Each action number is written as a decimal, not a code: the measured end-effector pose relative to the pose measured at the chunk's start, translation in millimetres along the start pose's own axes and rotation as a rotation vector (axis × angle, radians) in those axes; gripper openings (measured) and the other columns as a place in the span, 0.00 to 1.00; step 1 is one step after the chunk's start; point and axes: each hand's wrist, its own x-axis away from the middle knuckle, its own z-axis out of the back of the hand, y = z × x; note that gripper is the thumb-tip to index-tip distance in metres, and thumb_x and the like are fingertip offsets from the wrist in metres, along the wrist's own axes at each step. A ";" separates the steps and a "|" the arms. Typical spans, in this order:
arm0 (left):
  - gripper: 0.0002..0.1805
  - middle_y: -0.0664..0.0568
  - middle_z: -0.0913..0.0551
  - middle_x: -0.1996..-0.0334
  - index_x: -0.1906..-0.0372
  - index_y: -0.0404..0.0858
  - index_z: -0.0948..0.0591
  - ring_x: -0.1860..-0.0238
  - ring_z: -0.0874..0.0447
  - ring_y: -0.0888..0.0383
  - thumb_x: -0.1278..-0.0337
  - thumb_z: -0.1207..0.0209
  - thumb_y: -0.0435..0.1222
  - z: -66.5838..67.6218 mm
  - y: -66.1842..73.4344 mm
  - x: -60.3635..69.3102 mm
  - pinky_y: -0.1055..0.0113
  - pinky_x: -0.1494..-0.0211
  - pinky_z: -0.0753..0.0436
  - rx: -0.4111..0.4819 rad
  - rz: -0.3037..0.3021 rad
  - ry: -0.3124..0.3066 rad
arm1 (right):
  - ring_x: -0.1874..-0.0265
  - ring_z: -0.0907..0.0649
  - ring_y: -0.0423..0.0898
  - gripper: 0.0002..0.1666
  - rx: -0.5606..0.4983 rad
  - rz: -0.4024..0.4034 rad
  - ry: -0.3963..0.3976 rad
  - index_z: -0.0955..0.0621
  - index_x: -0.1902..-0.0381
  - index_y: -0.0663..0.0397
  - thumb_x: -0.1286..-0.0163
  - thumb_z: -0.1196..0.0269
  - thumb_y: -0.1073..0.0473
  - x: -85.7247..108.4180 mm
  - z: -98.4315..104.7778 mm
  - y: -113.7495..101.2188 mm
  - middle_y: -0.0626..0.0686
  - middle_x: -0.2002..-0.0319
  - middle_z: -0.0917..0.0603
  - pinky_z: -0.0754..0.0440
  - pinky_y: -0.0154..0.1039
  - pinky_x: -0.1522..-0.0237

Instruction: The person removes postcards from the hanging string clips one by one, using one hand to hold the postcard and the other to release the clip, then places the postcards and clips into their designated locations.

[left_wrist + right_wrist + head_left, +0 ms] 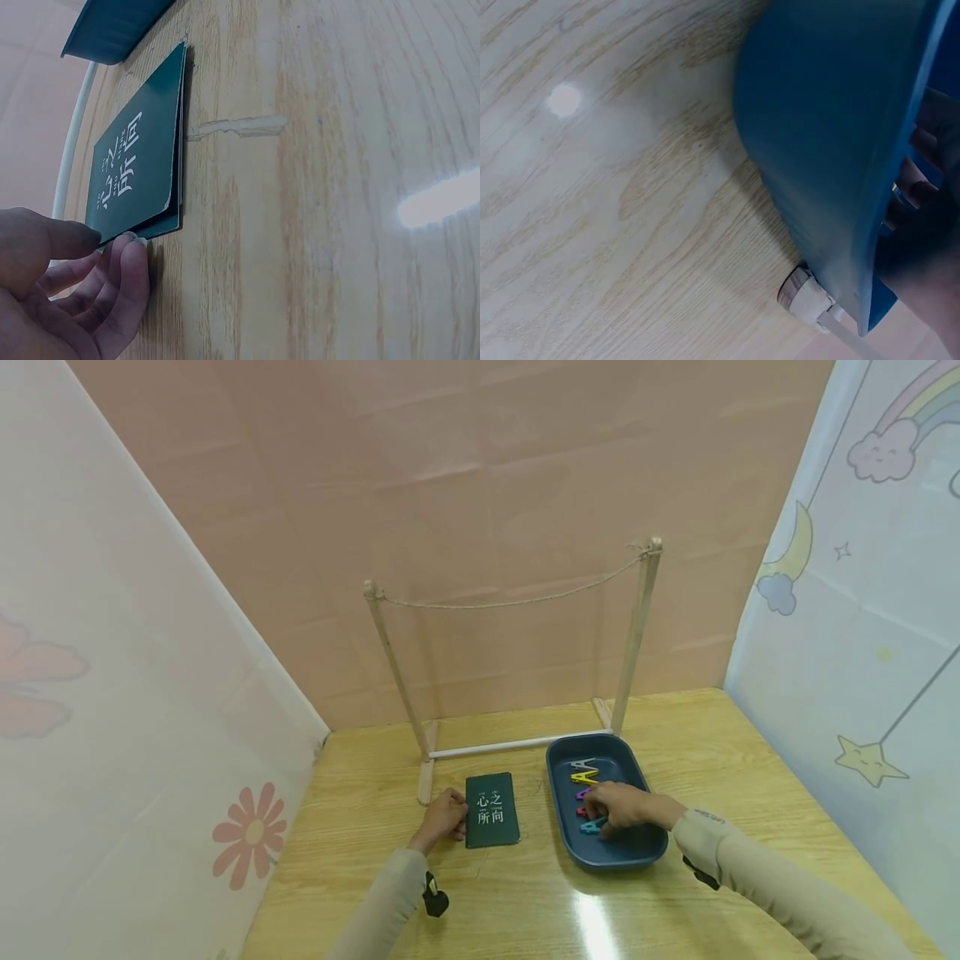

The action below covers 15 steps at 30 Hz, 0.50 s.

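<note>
A dark green booklet [492, 827] with white characters lies on the table. My left hand [446, 814] pinches its left edge; in the left wrist view the thumb [75, 238] meets the cover and the fingertips are at the lower edge, where the booklet [139, 180] gapes slightly. My right hand [618, 804] reaches down into a dark blue tray [618, 862], fingers bent among the clothespins. Its fingertips are at the blue clothespin [592, 826] and the red clothespin [581, 812]; whether they grip one is hidden. In the right wrist view, the tray wall [817, 135] covers most of this hand [930, 195].
Also in the tray are a purple clothespin [582, 794], a yellow clothespin [584, 777] and a white clothespin [582, 764]. Behind stands a wooden frame [633, 639] with a sagging rope [517, 603] and a white bottom bar [495, 747]. Walls enclose the table [360, 777].
</note>
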 end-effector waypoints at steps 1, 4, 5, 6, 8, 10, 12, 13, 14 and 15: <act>0.09 0.47 0.23 0.74 0.49 0.30 0.27 0.80 0.22 0.58 0.28 0.48 0.31 1.4 -0.6 0.4 0.67 0.78 0.16 -0.009 -0.011 0.006 | 0.70 0.26 0.37 0.17 -0.008 0.007 0.013 0.20 0.67 0.48 0.49 0.22 0.55 -0.3 0.5 0.1 0.41 0.69 0.23 0.25 0.33 0.69; 0.10 0.47 0.22 0.75 0.51 0.29 0.26 0.81 0.21 0.57 0.27 0.48 0.33 6.1 -2.2 2.8 0.67 0.79 0.17 -0.060 -0.058 0.047 | 0.74 0.28 0.35 0.12 -0.013 0.053 0.084 0.21 0.70 0.48 0.41 0.26 0.54 -0.7 2.8 0.7 0.41 0.72 0.24 0.28 0.31 0.74; 0.10 0.47 0.21 0.75 0.52 0.29 0.26 0.81 0.21 0.57 0.27 0.48 0.34 7.8 -2.6 4.0 0.67 0.79 0.17 -0.089 -0.085 0.075 | 0.75 0.28 0.34 0.11 -0.012 0.071 0.120 0.21 0.71 0.48 0.38 0.28 0.54 -0.8 3.6 1.0 0.41 0.74 0.25 0.28 0.31 0.75; 0.10 0.47 0.21 0.75 0.53 0.30 0.25 0.80 0.21 0.57 0.28 0.47 0.35 9.6 -2.6 5.2 0.67 0.79 0.18 -0.123 -0.113 0.111 | 0.76 0.29 0.33 0.10 -0.004 0.079 0.158 0.21 0.72 0.47 0.35 0.30 0.54 -1.1 4.5 0.9 0.40 0.75 0.26 0.29 0.30 0.76; 0.10 0.48 0.20 0.74 0.57 0.31 0.22 0.78 0.21 0.57 0.29 0.45 0.36 11.9 -2.5 7.0 0.66 0.78 0.20 -0.184 -0.167 0.191 | 0.79 0.30 0.32 0.11 0.029 0.084 0.247 0.21 0.74 0.45 0.32 0.33 0.55 -0.9 5.6 1.4 0.38 0.77 0.27 0.30 0.30 0.78; 0.09 0.48 0.19 0.74 0.60 0.32 0.20 0.77 0.22 0.58 0.31 0.43 0.36 14.0 -2.2 8.8 0.65 0.76 0.21 -0.244 -0.225 0.282 | 0.80 0.31 0.32 0.13 0.078 0.070 0.340 0.22 0.77 0.43 0.31 0.34 0.56 -0.9 6.6 1.9 0.36 0.80 0.29 0.31 0.30 0.79; 0.09 0.49 0.18 0.74 0.63 0.33 0.19 0.76 0.23 0.59 0.32 0.43 0.36 16.2 -2.4 10.2 0.64 0.75 0.21 -0.298 -0.275 0.360 | 0.82 0.32 0.32 0.15 0.154 0.053 0.440 0.24 0.79 0.42 0.32 0.33 0.57 -1.1 7.3 3.2 0.35 0.81 0.30 0.33 0.30 0.81; 0.09 0.49 0.18 0.74 0.64 0.33 0.19 0.77 0.23 0.59 0.32 0.43 0.36 17.6 -2.6 11.2 0.64 0.75 0.21 -0.313 -0.299 0.388 | 0.83 0.33 0.33 0.17 0.197 0.046 0.492 0.25 0.80 0.42 0.33 0.33 0.57 -1.1 7.5 4.3 0.36 0.82 0.31 0.34 0.31 0.82; 0.09 0.50 0.18 0.75 0.65 0.34 0.18 0.78 0.24 0.60 0.32 0.43 0.36 18.9 -3.7 12.1 0.65 0.76 0.22 -0.335 -0.320 0.414 | 0.83 0.34 0.33 0.18 0.240 0.042 0.546 0.26 0.81 0.42 0.35 0.32 0.58 -1.1 7.8 5.5 0.37 0.83 0.32 0.34 0.31 0.83; 0.09 0.51 0.19 0.77 0.66 0.34 0.18 0.80 0.25 0.61 0.32 0.43 0.36 20.9 -4.5 13.2 0.66 0.78 0.23 -0.358 -0.345 0.440 | 0.84 0.35 0.34 0.19 0.281 0.040 0.595 0.27 0.82 0.43 0.36 0.31 0.58 -0.8 8.3 6.6 0.37 0.83 0.33 0.35 0.32 0.83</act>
